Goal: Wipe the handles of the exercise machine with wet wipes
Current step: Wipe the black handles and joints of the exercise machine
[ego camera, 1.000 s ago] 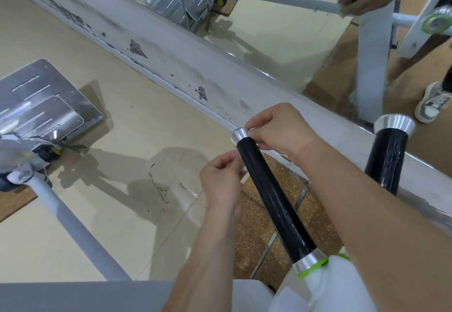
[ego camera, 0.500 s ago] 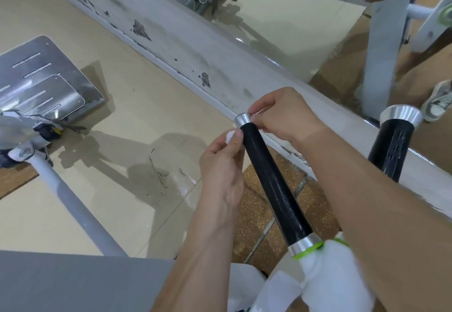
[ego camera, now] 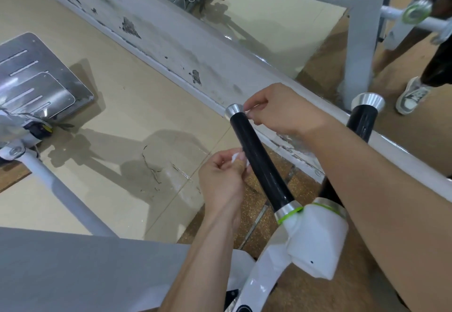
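A black handle (ego camera: 259, 157) with a silver end cap (ego camera: 234, 110) rises from the white machine body (ego camera: 315, 238) in the middle of the view. My left hand (ego camera: 221, 179) pinches a small white wet wipe (ego camera: 236, 158) against the handle's left side, about a third of the way down. My right hand (ego camera: 281, 112) sits by the top of the handle, its fingertips pinched at the silver cap. A second black handle (ego camera: 362, 120) with a silver cap stands to the right, partly behind my right forearm.
A worn white mirror base (ego camera: 171, 42) runs diagonally across the floor; the mirror shows a reflected hand and shoe. A metal footplate (ego camera: 36, 79) and white frame tube (ego camera: 61, 189) are at left. A grey pad (ego camera: 85, 270) fills the bottom left.
My left hand has slid down the handle from near the cap, taking the wipe with it. My right hand stays at the top cap.
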`<state>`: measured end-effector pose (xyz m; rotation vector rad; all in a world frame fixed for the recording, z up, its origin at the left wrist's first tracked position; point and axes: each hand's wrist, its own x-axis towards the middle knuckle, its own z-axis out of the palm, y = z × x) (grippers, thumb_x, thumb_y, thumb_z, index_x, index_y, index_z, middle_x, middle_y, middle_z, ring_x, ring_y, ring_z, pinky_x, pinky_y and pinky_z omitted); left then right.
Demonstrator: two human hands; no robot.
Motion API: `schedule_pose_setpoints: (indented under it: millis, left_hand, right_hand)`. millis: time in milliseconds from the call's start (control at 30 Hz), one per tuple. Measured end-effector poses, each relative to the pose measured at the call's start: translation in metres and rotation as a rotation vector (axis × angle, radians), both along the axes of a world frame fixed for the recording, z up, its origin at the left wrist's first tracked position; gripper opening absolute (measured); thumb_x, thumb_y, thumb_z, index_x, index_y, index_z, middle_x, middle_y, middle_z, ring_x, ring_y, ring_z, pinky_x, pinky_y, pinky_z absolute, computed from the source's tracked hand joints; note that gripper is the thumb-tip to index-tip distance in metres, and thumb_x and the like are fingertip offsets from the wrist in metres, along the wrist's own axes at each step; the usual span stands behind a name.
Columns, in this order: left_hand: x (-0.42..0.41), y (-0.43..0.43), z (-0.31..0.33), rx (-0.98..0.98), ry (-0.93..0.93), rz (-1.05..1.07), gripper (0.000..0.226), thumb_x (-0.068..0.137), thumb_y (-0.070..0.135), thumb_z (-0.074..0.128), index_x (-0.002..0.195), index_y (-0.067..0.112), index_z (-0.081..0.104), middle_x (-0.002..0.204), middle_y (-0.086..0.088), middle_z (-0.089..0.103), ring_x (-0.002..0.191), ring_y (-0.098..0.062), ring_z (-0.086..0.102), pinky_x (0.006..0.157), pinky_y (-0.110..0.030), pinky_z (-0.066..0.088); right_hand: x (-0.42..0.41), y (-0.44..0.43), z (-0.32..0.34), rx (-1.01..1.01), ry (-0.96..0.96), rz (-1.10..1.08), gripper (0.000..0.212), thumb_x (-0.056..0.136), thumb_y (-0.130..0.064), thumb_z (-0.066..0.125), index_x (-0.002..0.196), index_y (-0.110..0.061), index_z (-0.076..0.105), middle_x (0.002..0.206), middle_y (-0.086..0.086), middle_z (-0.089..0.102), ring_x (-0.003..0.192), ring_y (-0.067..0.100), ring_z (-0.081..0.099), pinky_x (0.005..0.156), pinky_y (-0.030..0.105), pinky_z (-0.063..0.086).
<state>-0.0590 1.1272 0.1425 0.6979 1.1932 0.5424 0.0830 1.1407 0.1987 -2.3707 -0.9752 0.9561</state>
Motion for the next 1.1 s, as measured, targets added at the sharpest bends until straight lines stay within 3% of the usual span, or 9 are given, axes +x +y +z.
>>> schedule_pose_setpoints:
  millis: [67,267,400,567,667,733,833,967,1100]
  left_hand:
    - [-0.008,-0.016,0.004,0.014,0.047,-0.026,0.011,0.086,-0.003,0.061,0.081,0.003,0.067,0.058,0.0,0.066,0.057,-0.008,0.063,0.062,-0.021,0.055]
    - [-0.029,-0.053,0.023,0.086,0.093,-0.066,0.018,0.085,-0.006,0.061,0.076,0.008,0.067,0.068,-0.009,0.067,0.058,-0.012,0.061,0.058,-0.02,0.052]
    - [-0.041,-0.067,0.033,0.181,0.142,-0.113,0.025,0.082,-0.007,0.063,0.071,0.014,0.069,0.07,-0.01,0.07,0.065,-0.02,0.066,0.063,-0.026,0.054]
    - [-0.065,-0.083,0.057,0.329,0.193,-0.252,0.031,0.081,-0.004,0.066,0.068,0.023,0.071,0.072,0.001,0.073,0.074,-0.019,0.07,0.071,-0.032,0.057]
    - [-0.081,-0.085,0.085,0.302,0.058,-0.21,0.03,0.08,-0.006,0.066,0.066,0.02,0.071,0.068,-0.004,0.073,0.067,-0.016,0.07,0.064,-0.026,0.055]
    - [-0.085,-0.09,0.111,0.209,-0.099,-0.193,0.02,0.078,-0.002,0.068,0.069,0.017,0.069,0.065,-0.009,0.072,0.06,-0.018,0.068,0.057,-0.024,0.055]
    - [-0.087,-0.111,0.142,0.225,-0.154,-0.26,0.01,0.071,0.017,0.07,0.076,0.011,0.063,0.058,-0.009,0.069,0.048,-0.016,0.06,0.049,-0.024,0.05]
    - [-0.093,-0.149,0.173,0.285,-0.102,-0.313,0.014,0.07,0.029,0.07,0.07,0.017,0.063,0.052,-0.014,0.053,0.048,-0.015,0.05,0.046,-0.023,0.045]
    - [-0.108,-0.2,0.201,0.216,-0.158,-0.372,0.008,0.076,0.019,0.07,0.07,0.016,0.066,0.059,-0.022,0.059,0.049,-0.015,0.053,0.046,-0.022,0.044]
  right_hand:
    - [-0.005,-0.016,0.018,0.005,-0.051,0.028,0.027,0.091,-0.014,0.051,0.111,-0.022,0.067,0.103,-0.005,0.066,0.053,0.0,0.04,0.051,0.014,0.03]
    - [-0.047,-0.083,0.054,0.177,-0.077,-0.142,0.025,0.091,-0.015,0.05,0.098,-0.03,0.068,0.089,-0.013,0.072,0.067,-0.011,0.059,0.063,0.009,0.042]
    - [-0.07,-0.114,0.058,0.177,-0.154,-0.187,0.023,0.092,-0.017,0.05,0.102,-0.03,0.067,0.09,-0.017,0.071,0.065,-0.018,0.056,0.055,0.001,0.038]
    - [-0.1,-0.147,0.059,0.204,-0.214,-0.159,0.026,0.093,-0.015,0.05,0.109,-0.028,0.066,0.1,-0.018,0.068,0.097,-0.004,0.059,0.083,0.009,0.044]
    - [-0.113,-0.17,0.066,0.316,-0.06,-0.34,0.022,0.091,-0.015,0.054,0.1,-0.03,0.069,0.097,-0.017,0.069,0.097,0.001,0.061,0.087,0.025,0.051]
    - [-0.122,-0.184,0.082,0.425,0.246,-0.464,0.015,0.088,-0.025,0.06,0.091,-0.03,0.073,0.092,-0.008,0.072,0.09,0.007,0.065,0.085,0.037,0.053]
    - [-0.139,-0.209,0.115,0.419,0.587,-0.471,0.023,0.075,-0.038,0.061,0.092,-0.031,0.075,0.088,0.004,0.074,0.076,0.009,0.064,0.075,0.031,0.051]
    - [-0.158,-0.251,0.152,0.445,0.644,-0.468,0.016,0.08,-0.017,0.068,0.093,-0.021,0.077,0.085,0.003,0.075,0.066,0.005,0.059,0.062,0.018,0.045]
    - [-0.168,-0.312,0.177,0.456,0.672,-0.575,0.009,0.078,-0.01,0.071,0.086,-0.011,0.075,0.082,0.013,0.074,0.065,0.019,0.061,0.054,0.021,0.049]
